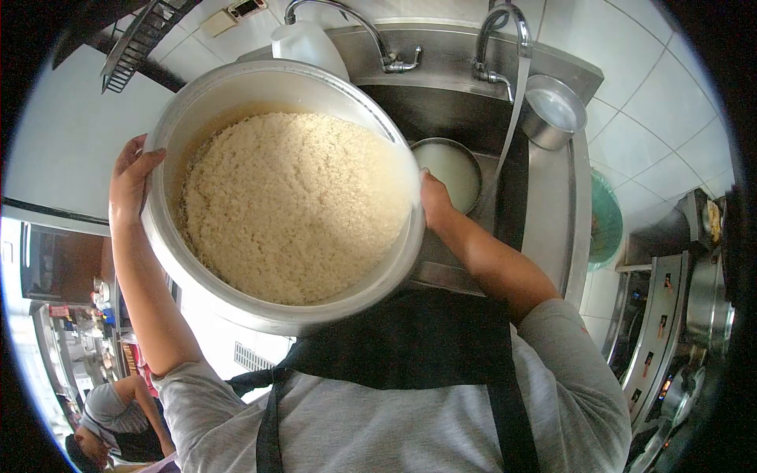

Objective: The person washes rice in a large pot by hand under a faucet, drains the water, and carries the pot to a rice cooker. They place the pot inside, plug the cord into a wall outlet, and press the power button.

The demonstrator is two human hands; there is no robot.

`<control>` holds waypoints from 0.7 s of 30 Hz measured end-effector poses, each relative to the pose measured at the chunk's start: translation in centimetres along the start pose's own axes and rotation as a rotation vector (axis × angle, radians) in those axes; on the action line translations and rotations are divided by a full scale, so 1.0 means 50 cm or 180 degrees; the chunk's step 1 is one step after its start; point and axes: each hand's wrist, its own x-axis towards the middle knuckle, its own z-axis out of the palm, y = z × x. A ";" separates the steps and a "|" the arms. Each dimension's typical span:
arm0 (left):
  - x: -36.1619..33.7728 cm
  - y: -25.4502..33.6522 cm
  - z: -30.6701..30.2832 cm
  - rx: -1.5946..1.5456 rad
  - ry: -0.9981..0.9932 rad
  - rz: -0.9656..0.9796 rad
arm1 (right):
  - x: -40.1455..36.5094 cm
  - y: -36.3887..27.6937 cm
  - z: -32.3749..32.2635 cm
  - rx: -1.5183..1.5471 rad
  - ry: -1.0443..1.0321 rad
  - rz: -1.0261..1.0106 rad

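Note:
A large round metal pot (285, 315) full of pale, wet-looking rice (292, 205) is held up in front of my body, partly over the left end of the sink. My left hand (132, 180) is closed on the pot's left rim, thumb on top. On the opposite side my right hand (434, 199) grips the rim near the sink. Beyond my right hand, a round pan (457, 169) with cloudy whitish liquid sits inside the steel sink (509, 205).
Two taps (386, 63) stand behind the sink, the right one (522, 39) with a pale strip hanging from its spout. A small metal pot (552, 114) sits on the sink's right edge. A green bin (605, 221) and stove (658, 323) are right. Another person (126, 418) is lower left.

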 end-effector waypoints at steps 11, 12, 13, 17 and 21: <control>0.011 -0.012 -0.013 0.0008 -0.0070 -0.0026 | -0.005 -0.001 0.006 0.0101 0.0122 0.0045; 0.009 -0.012 -0.014 0.0155 -0.0014 -0.0073 | 0.001 0.006 0.000 -0.0015 0.0068 -0.0034; 0.005 -0.011 -0.016 0.0298 0.0038 -0.0104 | 0.007 0.012 -0.007 -0.0127 0.0017 -0.0130; 0.021 -0.036 -0.039 0.0243 0.0025 0.0216 | -0.039 -0.015 0.023 0.0070 0.0946 -0.0700; 0.006 -0.051 0.013 0.0150 -0.0112 -0.0119 | -0.144 -0.100 -0.032 0.0161 0.1007 -0.0782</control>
